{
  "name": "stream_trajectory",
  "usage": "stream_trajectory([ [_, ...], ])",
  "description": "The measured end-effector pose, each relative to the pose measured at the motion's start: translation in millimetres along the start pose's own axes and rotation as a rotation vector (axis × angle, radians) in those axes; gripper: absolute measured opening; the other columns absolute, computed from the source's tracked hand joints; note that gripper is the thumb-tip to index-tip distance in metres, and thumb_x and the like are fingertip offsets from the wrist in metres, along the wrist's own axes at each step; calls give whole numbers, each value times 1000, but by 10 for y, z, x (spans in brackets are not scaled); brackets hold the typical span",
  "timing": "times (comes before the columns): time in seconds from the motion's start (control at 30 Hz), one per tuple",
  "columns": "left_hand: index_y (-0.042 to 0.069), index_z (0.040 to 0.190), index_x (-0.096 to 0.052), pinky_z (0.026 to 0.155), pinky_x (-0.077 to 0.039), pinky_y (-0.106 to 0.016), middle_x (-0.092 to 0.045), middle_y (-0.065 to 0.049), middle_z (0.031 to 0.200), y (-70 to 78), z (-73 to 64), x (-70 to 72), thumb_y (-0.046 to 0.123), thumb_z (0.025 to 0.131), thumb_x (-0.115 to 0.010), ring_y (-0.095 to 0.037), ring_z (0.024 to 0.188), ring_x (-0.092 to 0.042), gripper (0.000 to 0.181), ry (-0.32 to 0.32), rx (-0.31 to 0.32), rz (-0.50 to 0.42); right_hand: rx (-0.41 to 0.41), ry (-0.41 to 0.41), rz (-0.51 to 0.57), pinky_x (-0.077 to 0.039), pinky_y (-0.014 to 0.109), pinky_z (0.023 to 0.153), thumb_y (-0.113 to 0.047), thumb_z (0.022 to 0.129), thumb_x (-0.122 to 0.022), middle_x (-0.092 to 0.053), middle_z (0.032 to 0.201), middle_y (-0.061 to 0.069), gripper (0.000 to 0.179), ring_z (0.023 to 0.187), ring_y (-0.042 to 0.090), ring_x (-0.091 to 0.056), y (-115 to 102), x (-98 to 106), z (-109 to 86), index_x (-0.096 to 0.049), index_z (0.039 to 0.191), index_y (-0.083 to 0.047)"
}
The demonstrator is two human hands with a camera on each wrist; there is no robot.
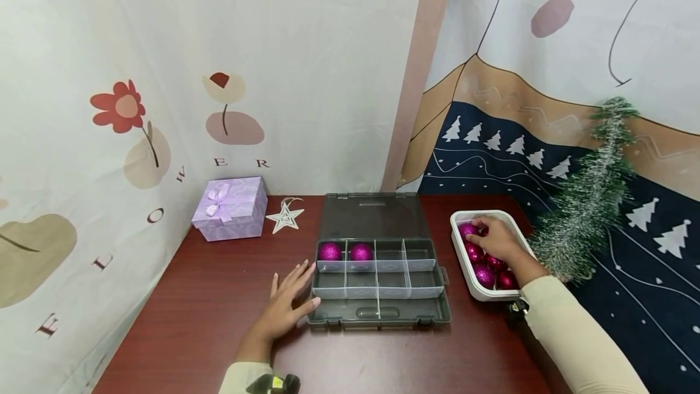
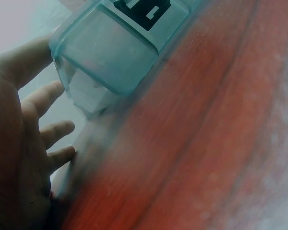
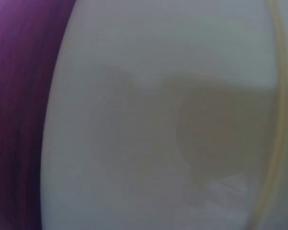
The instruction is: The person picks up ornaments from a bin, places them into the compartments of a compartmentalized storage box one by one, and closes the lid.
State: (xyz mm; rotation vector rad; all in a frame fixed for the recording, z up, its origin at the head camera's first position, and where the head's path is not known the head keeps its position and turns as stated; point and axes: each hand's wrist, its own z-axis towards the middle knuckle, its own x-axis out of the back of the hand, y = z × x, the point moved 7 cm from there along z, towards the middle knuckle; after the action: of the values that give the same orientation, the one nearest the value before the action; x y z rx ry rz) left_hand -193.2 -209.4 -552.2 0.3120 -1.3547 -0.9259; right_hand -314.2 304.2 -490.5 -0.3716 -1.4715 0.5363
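A grey see-through compartment box [image 1: 377, 324] lies on the table with its lid folded back. Two glittery magenta Christmas baubles [image 1: 330, 252] sit side by side in its back-row compartments on the left. My left hand [image 1: 284, 312] has its fingers spread, thumb at the box's left edge; in the left wrist view this hand [image 2: 24, 120] is beside the box's corner [image 2: 105, 52]. Inside a white tub [image 1: 465, 278] of shiny and glittery baubles [image 1: 483, 274], my right hand [image 1: 496, 237] pinches a glittery magenta bauble [image 1: 466, 230] near the far left corner. The tub's white wall [image 3: 134, 143] fills most of the right wrist view.
A lilac gift box [image 1: 232, 211] with a bow stands at the back left, and a white star ornament [image 1: 285, 217] lies beside it. A frosted green tinsel tree [image 1: 585, 211] rises behind the tub. Printed cloth [image 1: 317, 78] hangs behind the table.
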Motion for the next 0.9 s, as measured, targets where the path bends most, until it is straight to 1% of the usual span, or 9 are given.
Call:
stream_trajectory([
  [0.2, 17, 167, -47, 121, 4, -90, -41, -23, 174, 12, -11, 1, 38, 98, -74, -57, 160, -34, 77, -1, 5, -5, 15, 7, 37, -53, 64, 104, -12, 97, -78, -70, 121, 35, 40, 113, 48, -67, -6, 13, -23, -67, 127, 11],
  [0.33, 17, 167, -47, 121, 3, -90, -41, -23, 174, 16, -14, -6, 39, 98, -74, -56, 160, -35, 77, -5, 9, -4, 13, 13, 69, -53, 66, 106, -9, 97, -78, -70, 124, 37, 39, 117, 51, -67, -14, 46, -46, -67, 128, 13],
  [0.53, 17, 166, -49, 120, 4, -90, -43, -25, 172, 30, -22, -9, 38, 98, -76, -58, 159, -35, 76, 17, -12, -24, -42, 32, 95, -53, 68, 109, -13, 102, -75, -69, 132, 36, 39, 126, 54, -65, 2, 166, -98, -65, 134, 8],
  [0.63, 18, 166, -50, 118, 2, -92, -44, -27, 170, 32, -25, -8, 37, 98, -77, -61, 156, -36, 76, 34, -32, -26, -71, 40, 115, -50, 70, 112, -17, 105, -72, -66, 137, 36, 40, 129, 54, -62, 8, 234, -131, -63, 136, 5],
  [0.7, 18, 165, -50, 118, 2, -92, -45, -27, 170, 37, -24, -3, 37, 97, -77, -61, 156, -36, 75, 38, -35, -26, -91, 48, 150, -47, 70, 115, -19, 106, -71, -64, 141, 35, 40, 131, 53, -59, 3, 275, -150, -62, 138, 4],
  [0.8, 17, 165, -50, 120, 3, -91, -44, -26, 171, 41, -17, 5, 37, 97, -76, -59, 157, -36, 76, 31, -23, -25, -116, 52, 210, -41, 73, 118, -20, 107, -69, -60, 146, 34, 44, 137, 52, -53, -14, 319, -178, -59, 142, 4],
  [0.9, 17, 166, -49, 121, 3, -90, -43, -23, 173, 31, -8, 8, 38, 98, -75, -57, 159, -36, 76, 18, -5, -8, -129, 57, 246, -38, 75, 121, -20, 107, -68, -58, 150, 34, 46, 144, 53, -49, -44, 344, -205, -58, 145, 3],
])
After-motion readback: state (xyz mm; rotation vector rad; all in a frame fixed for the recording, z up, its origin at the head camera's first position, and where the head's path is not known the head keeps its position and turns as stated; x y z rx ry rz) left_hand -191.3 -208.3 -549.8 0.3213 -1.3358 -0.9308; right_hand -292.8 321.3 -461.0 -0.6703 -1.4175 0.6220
